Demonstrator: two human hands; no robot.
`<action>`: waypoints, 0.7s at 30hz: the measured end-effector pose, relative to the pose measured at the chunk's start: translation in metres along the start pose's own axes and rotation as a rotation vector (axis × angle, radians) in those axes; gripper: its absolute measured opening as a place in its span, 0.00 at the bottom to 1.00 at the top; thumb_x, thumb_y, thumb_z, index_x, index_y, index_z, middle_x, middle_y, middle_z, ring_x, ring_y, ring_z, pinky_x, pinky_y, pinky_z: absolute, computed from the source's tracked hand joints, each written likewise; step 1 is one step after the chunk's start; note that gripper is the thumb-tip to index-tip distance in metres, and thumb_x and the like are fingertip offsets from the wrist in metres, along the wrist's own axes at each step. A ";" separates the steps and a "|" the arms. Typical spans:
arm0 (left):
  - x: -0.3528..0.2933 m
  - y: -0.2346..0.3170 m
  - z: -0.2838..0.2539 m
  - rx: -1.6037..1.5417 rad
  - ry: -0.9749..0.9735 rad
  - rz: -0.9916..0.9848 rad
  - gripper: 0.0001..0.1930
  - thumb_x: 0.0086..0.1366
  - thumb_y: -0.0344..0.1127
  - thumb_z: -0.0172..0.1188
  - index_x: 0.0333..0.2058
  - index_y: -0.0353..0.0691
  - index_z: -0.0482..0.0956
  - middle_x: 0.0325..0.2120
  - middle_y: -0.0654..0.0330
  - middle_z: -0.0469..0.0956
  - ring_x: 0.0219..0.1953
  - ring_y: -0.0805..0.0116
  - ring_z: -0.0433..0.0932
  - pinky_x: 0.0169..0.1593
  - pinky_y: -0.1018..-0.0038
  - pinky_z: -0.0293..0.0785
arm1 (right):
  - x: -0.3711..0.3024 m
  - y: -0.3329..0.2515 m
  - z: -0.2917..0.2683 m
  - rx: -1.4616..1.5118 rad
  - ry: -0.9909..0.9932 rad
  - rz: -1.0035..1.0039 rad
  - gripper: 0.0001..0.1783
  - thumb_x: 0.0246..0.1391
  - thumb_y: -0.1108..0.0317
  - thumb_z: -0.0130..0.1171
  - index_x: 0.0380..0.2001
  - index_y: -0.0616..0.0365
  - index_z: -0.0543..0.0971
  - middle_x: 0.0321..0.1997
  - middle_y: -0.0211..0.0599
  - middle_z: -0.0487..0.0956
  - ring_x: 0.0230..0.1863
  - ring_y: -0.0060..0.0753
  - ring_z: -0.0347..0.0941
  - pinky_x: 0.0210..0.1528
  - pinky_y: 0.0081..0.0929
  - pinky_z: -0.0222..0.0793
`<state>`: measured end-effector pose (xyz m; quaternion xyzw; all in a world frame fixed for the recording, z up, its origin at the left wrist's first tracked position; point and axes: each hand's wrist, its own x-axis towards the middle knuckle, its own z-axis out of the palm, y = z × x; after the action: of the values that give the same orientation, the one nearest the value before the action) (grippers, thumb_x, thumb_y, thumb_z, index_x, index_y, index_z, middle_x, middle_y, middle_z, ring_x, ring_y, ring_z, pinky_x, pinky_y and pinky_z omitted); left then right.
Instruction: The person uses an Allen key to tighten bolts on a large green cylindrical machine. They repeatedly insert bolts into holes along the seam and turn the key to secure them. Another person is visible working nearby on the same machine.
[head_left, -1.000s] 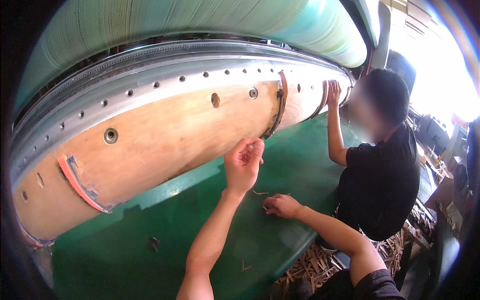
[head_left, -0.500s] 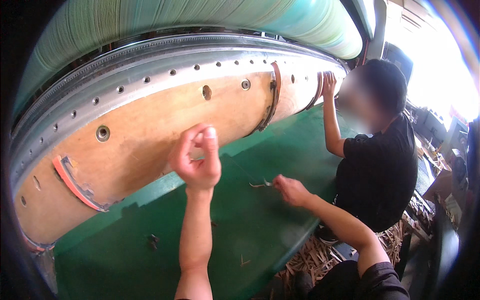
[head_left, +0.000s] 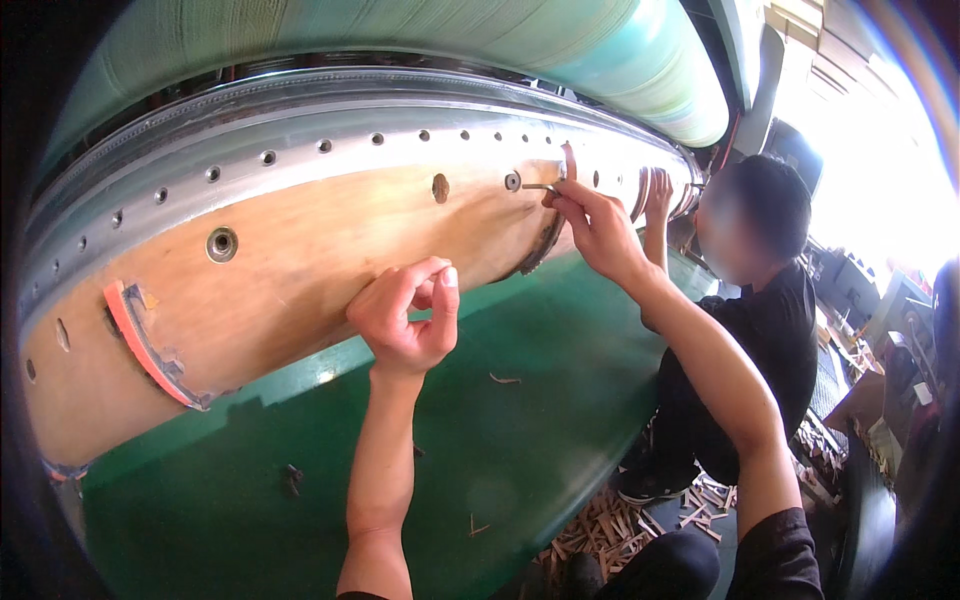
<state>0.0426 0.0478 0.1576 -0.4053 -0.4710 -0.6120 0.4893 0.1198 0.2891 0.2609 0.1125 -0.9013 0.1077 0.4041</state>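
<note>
My right hand (head_left: 600,228) is raised to the curved wooden face (head_left: 330,240) of a long cylinder. It grips a short, thin metal tool (head_left: 538,187), whose tip points left at a round metal-lined hole (head_left: 513,182). Just beside these fingers an orange and dark strip (head_left: 557,225) curves down the wood. My left hand (head_left: 405,312) is lower, in front of the wood's lower edge. Its fingers are curled, thumb and forefinger pinched together, and anything between them is too small or hidden to see. A second orange strip (head_left: 150,350) sits farther left.
A co-worker (head_left: 745,330) crouches at the right, one hand on the cylinder's far end. Above runs a large pale green roller (head_left: 400,30). Below is a green surface (head_left: 480,450) with a few scraps. Wood offcuts (head_left: 600,525) litter the floor at lower right.
My right hand has risen from above the green surface to the wooden face; a pale strip near it lies on the green now. My left hand has shifted slightly right.
</note>
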 end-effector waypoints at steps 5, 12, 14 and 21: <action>0.001 0.000 -0.001 0.001 -0.003 -0.003 0.02 0.62 0.26 0.64 0.32 0.33 0.82 0.16 0.64 0.74 0.17 0.79 0.68 0.24 0.81 0.66 | 0.016 0.000 0.006 -0.079 -0.001 -0.013 0.10 0.65 0.70 0.56 0.46 0.60 0.81 0.37 0.45 0.85 0.39 0.49 0.83 0.43 0.36 0.76; 0.003 -0.001 0.002 -0.029 0.056 -0.008 0.02 0.60 0.29 0.66 0.28 0.41 0.82 0.12 0.68 0.72 0.12 0.75 0.68 0.20 0.79 0.61 | 0.015 0.003 0.006 -0.253 0.115 -0.166 0.08 0.59 0.64 0.60 0.40 0.51 0.84 0.33 0.40 0.84 0.32 0.51 0.81 0.35 0.44 0.77; 0.003 0.000 0.000 -0.041 0.050 -0.016 0.02 0.60 0.29 0.66 0.28 0.41 0.82 0.12 0.68 0.72 0.12 0.75 0.68 0.20 0.79 0.61 | 0.020 0.002 0.002 -0.317 0.084 -0.188 0.08 0.59 0.64 0.60 0.39 0.51 0.85 0.33 0.39 0.84 0.31 0.52 0.81 0.35 0.44 0.77; 0.005 0.005 -0.007 -0.076 0.030 -0.052 0.02 0.60 0.29 0.66 0.29 0.40 0.82 0.11 0.67 0.72 0.13 0.76 0.69 0.20 0.79 0.62 | 0.023 -0.008 -0.004 -0.416 -0.094 -0.128 0.09 0.59 0.65 0.62 0.40 0.55 0.84 0.34 0.43 0.84 0.32 0.52 0.81 0.36 0.43 0.76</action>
<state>0.0459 0.0394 0.1619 -0.4019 -0.4506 -0.6479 0.4644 0.1098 0.2800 0.2813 0.0888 -0.9130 -0.1119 0.3821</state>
